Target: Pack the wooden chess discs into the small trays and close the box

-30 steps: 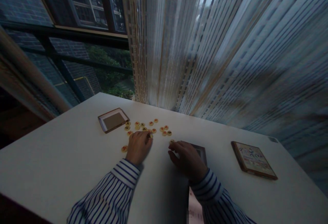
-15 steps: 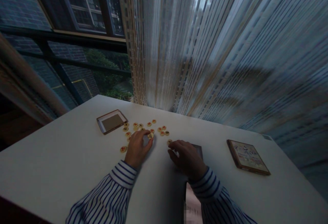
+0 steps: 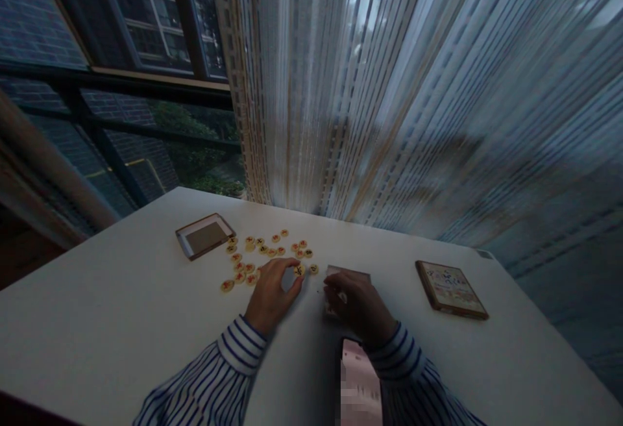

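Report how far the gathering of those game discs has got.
Done: nothing clearly packed; the open tray at the far left looks bare inside. In hand: the left hand pinches one disc at its fingertips, while the right hand rests on a small box. Left: most discs lie scattered on the white table; the board sits untouched on the right.
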The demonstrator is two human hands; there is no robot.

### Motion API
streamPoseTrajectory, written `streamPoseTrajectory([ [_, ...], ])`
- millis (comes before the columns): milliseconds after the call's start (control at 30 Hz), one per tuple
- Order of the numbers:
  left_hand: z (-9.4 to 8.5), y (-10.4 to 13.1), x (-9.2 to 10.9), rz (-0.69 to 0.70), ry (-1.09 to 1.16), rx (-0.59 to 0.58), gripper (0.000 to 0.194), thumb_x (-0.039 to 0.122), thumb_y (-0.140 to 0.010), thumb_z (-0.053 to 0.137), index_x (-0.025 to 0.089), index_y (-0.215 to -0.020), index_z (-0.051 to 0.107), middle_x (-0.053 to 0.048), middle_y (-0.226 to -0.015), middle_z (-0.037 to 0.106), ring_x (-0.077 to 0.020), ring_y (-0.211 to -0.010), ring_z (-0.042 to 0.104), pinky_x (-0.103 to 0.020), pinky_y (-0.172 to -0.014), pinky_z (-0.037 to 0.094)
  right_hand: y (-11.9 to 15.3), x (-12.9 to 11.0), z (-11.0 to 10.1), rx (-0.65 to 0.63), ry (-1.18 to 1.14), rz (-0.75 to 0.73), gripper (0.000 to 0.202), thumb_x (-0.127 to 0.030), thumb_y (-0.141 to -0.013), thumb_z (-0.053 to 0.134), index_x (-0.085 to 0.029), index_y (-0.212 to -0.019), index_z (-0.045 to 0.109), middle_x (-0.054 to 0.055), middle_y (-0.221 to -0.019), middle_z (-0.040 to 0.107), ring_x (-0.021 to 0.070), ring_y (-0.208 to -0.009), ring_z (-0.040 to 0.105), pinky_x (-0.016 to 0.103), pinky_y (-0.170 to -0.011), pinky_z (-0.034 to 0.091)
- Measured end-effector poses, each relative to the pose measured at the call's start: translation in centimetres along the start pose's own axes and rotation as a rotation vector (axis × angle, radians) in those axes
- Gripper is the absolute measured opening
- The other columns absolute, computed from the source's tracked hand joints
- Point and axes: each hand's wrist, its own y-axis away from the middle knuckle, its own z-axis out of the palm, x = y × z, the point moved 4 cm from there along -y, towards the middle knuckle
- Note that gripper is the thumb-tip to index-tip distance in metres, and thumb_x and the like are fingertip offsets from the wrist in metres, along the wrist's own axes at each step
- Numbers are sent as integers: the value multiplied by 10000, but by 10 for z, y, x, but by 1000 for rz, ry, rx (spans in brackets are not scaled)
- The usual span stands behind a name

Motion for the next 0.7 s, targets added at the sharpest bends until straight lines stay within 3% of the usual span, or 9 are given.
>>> streamPoseTrajectory([
  [367, 20, 4, 26, 109, 76, -80, 242, 178, -744, 577, 186, -984, 551, -63, -923, 643, -207, -905, 583, -379, -813, 478, 34, 22, -9, 139, -145, 115, 116, -183, -806, 501, -190, -826, 615, 33, -747, 648, 148, -670, 583, 248, -605, 446],
  [533, 24, 1, 35, 143, 87, -119, 235, 187, -765, 556, 187, -1000, 540, -70, -941, 641, -209, -913, 582, -378, -813, 480, 42, 26, -8, 176, -189, 156, 133, -206, -825, 483, -177, -831, 613, 35, -722, 638, 136, -646, 579, 240, -591, 454],
  [700, 38, -1, 47, 208, 118, -166, 293, 147, -760, 556, 179, -1048, 508, -79, -960, 634, -205, -914, 581, -366, -798, 489, 49, 32, -8, 266, -222, 188, 136, -234, -816, 502, -177, -827, 626, 30, -701, 640, 129, -608, 573, 231, -567, 467],
])
